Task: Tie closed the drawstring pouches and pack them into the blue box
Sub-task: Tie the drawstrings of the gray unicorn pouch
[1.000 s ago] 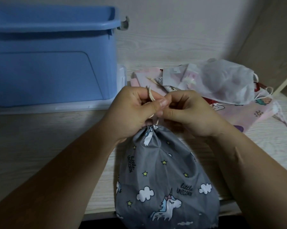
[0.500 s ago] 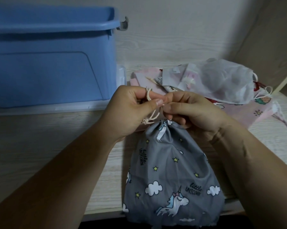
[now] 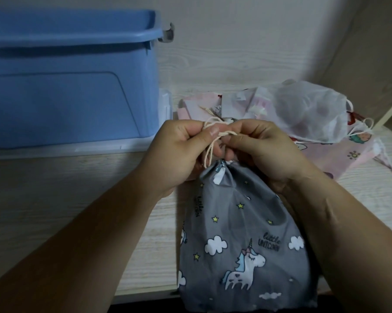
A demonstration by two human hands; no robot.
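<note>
— Two hands meet just above the neck of the grey pouch point(image 3: 242, 233). What does each of them hold?

— The left hand point(image 3: 179, 150) pinches the cream cord point(image 3: 209, 150) between the thumb and the curled fingers, and a loop of the cord seems to pass around its forefinger (this part is small and not very sharp). The right hand point(image 3: 265, 152) pinches the same cord from the other side, and its fingertips touch those of the left.

— And where is the pouch itself?

— It lies on the worktop point(image 3: 55, 188) at the near edge, a little right of the middle, and its bottom hangs over that edge. Its neck is gathered tight directly under the hands. The cloth shows unicorns, clouds and stars.

— Where does the blue box point(image 3: 73, 86) stand?

— At the far left corner, against the wall, well apart from the grey pouch. Its inside cannot be seen.

— Are other pouches visible?

— Yes, a pile of pink pouches point(image 3: 339, 154) lies toward the far right corner, behind the right hand, with a white pouch point(image 3: 310, 111) on top, its cords loose.
</note>
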